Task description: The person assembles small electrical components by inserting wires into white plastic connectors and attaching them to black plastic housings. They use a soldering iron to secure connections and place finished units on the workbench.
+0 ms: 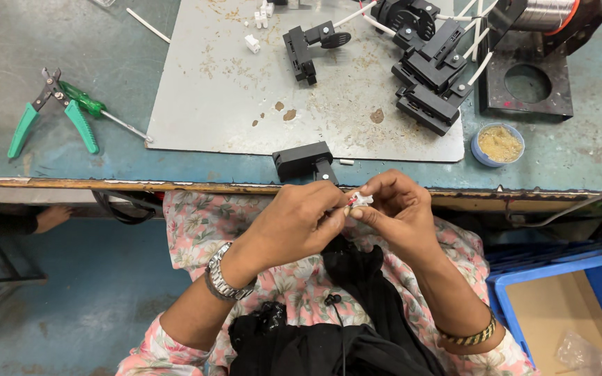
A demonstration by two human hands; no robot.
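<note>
- My left hand (294,223) and right hand (398,212) meet just below the workbench edge (175,185), over my lap, fingers curled in close.
- Together they pinch a small white connector (361,200) with a bit of red at one side; both sets of fingertips are closed on it.
- A silver wristwatch (226,278) is on my left wrist, a striped bangle (469,337) on my right.
- Just above my hands, a black plastic housing (304,160) sits at the bench edge, partly on a grey metal sheet (196,104).
- Farther back on the sheet lie more black housings (430,76) with white wires, and loose white connectors (253,43).
- To the left, well apart, green-handled pliers (50,111) and a green screwdriver (95,111) rest on the bench.
- To the right, a small blue tub (499,144) of yellowish paste stands near a black base plate (527,83) with a round hole.
- A blue crate (593,278) holding cardboard stands beside my right arm.
- Another person's hand (53,217) shows at the far left, under the bench.
</note>
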